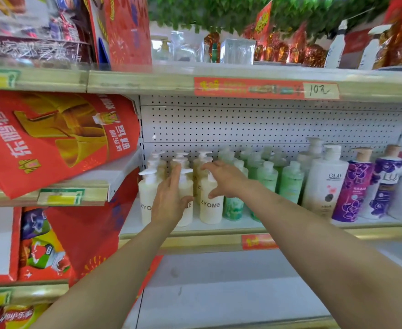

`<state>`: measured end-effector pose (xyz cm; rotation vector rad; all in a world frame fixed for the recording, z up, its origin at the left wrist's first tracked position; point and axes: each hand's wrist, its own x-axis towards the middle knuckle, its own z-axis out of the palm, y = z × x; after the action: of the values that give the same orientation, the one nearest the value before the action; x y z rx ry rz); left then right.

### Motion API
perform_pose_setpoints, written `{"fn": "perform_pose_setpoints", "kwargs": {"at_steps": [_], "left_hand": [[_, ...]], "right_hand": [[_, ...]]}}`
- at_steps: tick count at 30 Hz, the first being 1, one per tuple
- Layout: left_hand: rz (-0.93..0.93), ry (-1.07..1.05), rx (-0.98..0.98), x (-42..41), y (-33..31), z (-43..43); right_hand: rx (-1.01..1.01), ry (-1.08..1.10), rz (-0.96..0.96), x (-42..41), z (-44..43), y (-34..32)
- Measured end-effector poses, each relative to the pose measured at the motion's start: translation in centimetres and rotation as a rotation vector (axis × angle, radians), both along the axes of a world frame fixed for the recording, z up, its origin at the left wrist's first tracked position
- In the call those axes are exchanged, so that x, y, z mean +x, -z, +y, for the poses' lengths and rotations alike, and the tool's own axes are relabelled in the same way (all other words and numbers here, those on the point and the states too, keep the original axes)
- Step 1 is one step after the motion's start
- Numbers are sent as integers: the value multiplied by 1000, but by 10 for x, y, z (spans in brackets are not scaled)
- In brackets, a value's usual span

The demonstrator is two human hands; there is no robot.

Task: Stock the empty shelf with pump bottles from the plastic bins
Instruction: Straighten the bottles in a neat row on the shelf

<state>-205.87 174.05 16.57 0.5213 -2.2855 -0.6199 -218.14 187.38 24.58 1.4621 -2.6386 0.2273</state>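
Observation:
Several cream ZYOME pump bottles stand in rows at the left end of the white shelf (219, 226). My left hand (169, 198) lies flat against the middle front bottle (187, 210), fingers straight up and thumb across its label. My right hand (223, 179) hovers spread over the pump head of the right front bottle (210, 205), fingers reaching left and thumb pointing down beside its neck. A third front bottle (147, 198) stands at the far left. The plastic bins are out of view.
Green pump bottles (290, 184) fill the shelf's middle. A white Olay bottle (325, 184) and purple Lux bottles (354, 186) stand to the right. Red gift boxes (53, 138) crowd the left bay. A bare white shelf (219, 293) lies below.

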Motion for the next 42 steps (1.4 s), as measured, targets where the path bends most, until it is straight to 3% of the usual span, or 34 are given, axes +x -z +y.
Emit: {"fn": "perform_pose_setpoints", "kwargs": {"at_steps": [6,18,24,26,30,33,37,42], "left_hand": [[-28,-36,-10,-1,-5,0],[-33,-46,-22,-3,-12,1],[-89,-75,-56,-7,-15,4],[-56,-107,-77,-7,-15,7],[64,-53,-442,-20,-11,12],[-16,-36,-579,-28,-15,22],[-236,1,-565,-35,-20,31],[-228,-63,-520,-42,-23,48]], "right_hand": [[-82,-24,-53,-8,3,-3],[37,-53,23,-4,-1,-10],[1,-71,-97,-4,5,-4],[-152,-107,-169,-3,14,-9],[-600,-20,-165,-22,43,-31],[-493,103,-160,-43,58,-29],[-294,99,-181,-58,57,-17],[-101,31,-129,-72,51,-13]]}}
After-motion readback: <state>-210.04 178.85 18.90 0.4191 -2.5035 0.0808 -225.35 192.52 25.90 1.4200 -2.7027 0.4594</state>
